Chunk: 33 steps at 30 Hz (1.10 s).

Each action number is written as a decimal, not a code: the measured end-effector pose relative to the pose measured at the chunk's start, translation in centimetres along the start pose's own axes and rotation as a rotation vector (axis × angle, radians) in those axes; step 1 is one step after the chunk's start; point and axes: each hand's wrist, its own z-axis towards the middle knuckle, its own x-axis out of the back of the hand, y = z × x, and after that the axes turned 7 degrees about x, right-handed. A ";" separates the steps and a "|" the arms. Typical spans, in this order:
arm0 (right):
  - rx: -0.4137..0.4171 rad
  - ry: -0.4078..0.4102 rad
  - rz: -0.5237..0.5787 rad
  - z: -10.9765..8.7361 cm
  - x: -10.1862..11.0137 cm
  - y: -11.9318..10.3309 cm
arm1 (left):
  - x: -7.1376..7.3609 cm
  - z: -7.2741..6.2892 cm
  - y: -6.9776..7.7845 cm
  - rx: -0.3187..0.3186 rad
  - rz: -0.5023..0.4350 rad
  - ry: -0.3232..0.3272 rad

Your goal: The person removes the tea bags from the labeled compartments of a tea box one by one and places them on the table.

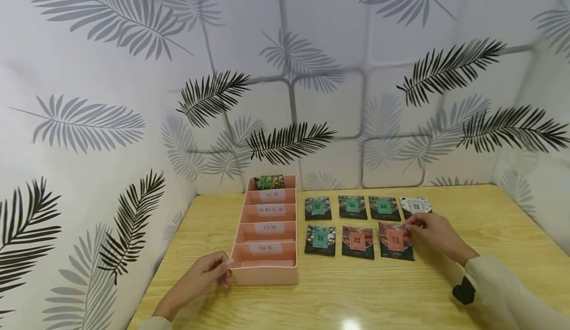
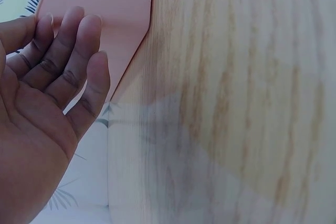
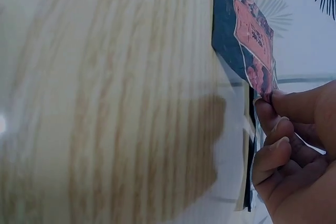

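Note:
My right hand (image 1: pixel 438 233) pinches the right edge of a red and black tea sachet (image 1: pixel 396 241) between thumb and fingertips. The right wrist view shows this sachet (image 3: pixel 254 35) tilted up off the wood, its pinched corner at the fingertips. At the near left corner of a pink divided box (image 1: pixel 264 275), my left hand (image 1: pixel 209 273) grips the rim with the thumb on top. Its other fingers curl loosely beside the box wall (image 2: pixel 105 1) in the left wrist view. Labels with Chinese characters mark the box's dividers. A green patterned sachet (image 1: pixel 269 182) stands in the farthest compartment.
Beside the held sachet lies another red sachet (image 1: pixel 358 242), then a black and white one with a green label (image 1: pixel 320 241). Behind them is a row of green-labelled sachets (image 1: pixel 352 207) and a white one (image 1: pixel 416 205). A patterned wall borders the wooden table (image 1: pixel 329 290).

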 end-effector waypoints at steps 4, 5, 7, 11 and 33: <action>-0.021 -0.025 -0.012 -0.1 -0.2 0.4 | 0.0 0.0 0.0 0.001 -0.001 -0.004; -0.023 -0.029 -0.013 -0.1 -0.2 0.5 | 0.1 0.1 0.0 -0.002 0.000 -0.004; -0.025 -0.031 -0.006 0.0 -0.3 0.5 | 0.1 0.1 0.1 -0.002 -0.001 -0.002; -0.015 -0.016 -0.008 0.2 -0.3 0.6 | 0.2 0.1 0.2 -0.001 0.007 0.002; 0.057 0.082 -0.020 2.6 0.6 -1.7 | 0.2 0.0 0.1 -0.008 0.022 -0.006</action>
